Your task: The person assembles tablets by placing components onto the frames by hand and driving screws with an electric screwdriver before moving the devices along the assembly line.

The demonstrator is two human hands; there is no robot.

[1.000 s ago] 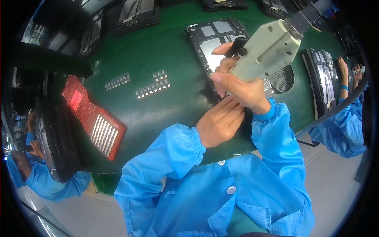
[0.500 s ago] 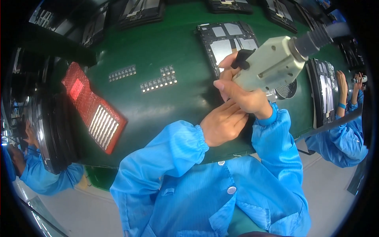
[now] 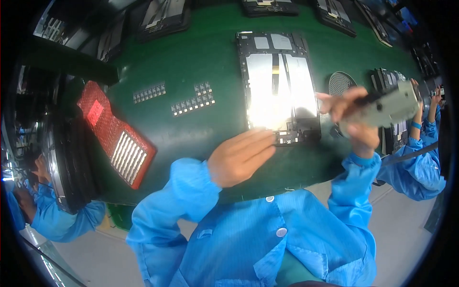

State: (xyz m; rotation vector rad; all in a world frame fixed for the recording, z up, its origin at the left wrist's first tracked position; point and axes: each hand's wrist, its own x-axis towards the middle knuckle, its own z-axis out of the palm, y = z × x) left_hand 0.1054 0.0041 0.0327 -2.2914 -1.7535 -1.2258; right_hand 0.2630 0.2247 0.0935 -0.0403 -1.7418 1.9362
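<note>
Green worktop [image 3: 191, 52], and right of its middle lies the dark-framed panel [image 3: 265, 91]! Toward the right edge, a pale handheld tool [image 3: 388, 109]: the right hand [image 3: 362, 136] wraps its fingers around it. The left hand [image 3: 239, 160]'s at the panel's near end, fingers straight, released. Small chips [image 3: 193, 105] line up toward the left edge.

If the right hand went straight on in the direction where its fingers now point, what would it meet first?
Probably the right edge of the flat, rectangular, black-framed device with silver panels. The height of the right hand is unclear, so it might pass above instead.
</note>
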